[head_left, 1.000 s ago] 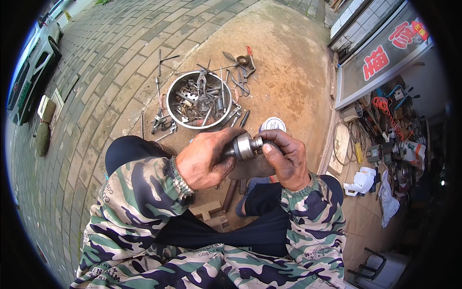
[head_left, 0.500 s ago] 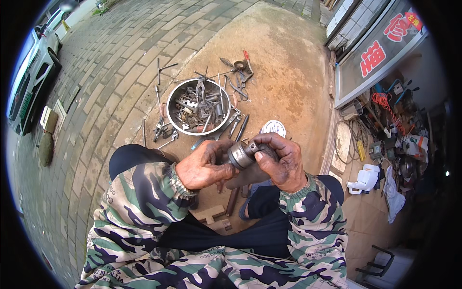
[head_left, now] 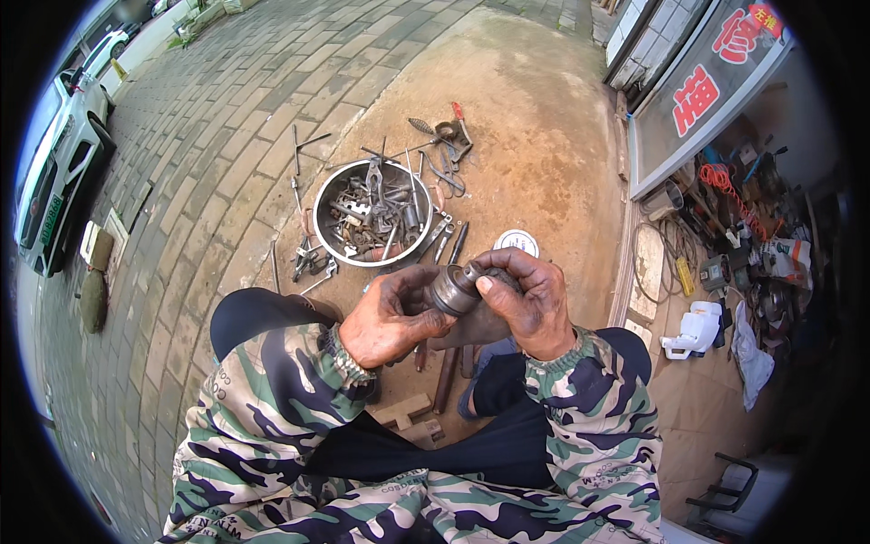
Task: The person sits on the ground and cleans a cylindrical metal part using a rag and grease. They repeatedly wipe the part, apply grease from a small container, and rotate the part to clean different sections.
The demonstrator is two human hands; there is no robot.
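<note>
Between my hands, above my lap, is a round steel machine part with a wide ridged barrel and a narrower collar. My left hand wraps its fingers and thumb round the barrel from the left. On the other side my right hand pinches the collar end, the thumb pressed against it. Something dark lies under the right fingers; I cannot make out what it is. A grey-brown piece shows just below the steel part, partly hidden by both hands.
Ahead, a metal basin full of tools and metal parts stands on the concrete, with pliers and wrenches around it. A white round lid is beyond my right hand. Wooden blocks lie between my legs, a white jug to the right.
Both hands keep their hold on the steel part, which has turned slightly. The whole view has shifted a little.
</note>
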